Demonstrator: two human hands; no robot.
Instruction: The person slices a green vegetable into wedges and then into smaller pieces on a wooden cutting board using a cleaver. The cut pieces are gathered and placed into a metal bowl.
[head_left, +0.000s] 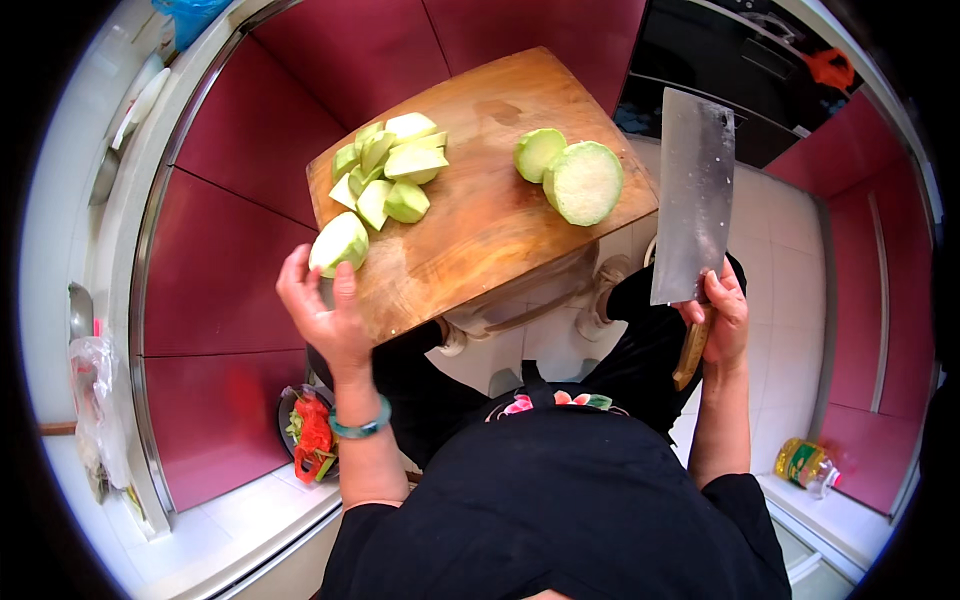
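My left hand (324, 307) is at the left edge of the wooden cutting board (465, 225). Its thumb and fingers are spread around the near end of a large peeled gourd piece (341, 241), which rests on the board; fingertips overlap its edge, but no firm grip shows. Just beyond lie several pale green gourd chunks (390, 161) in a heap. In my right hand (724, 315) is a cleaver, its broad blade (694, 199) raised upright off the board's right side. Two round-cut gourd pieces, a smaller one (538, 154) and a larger one (583, 184), sit at the board's right.
Red cabinet fronts (225, 262) line the left and far sides. A black appliance front (705, 60) stands at far right. On the floor are a container with a red plastic bag (311, 435) at left and an oil bottle (806, 465) at right. My legs (645, 330) straddle the board's near side.
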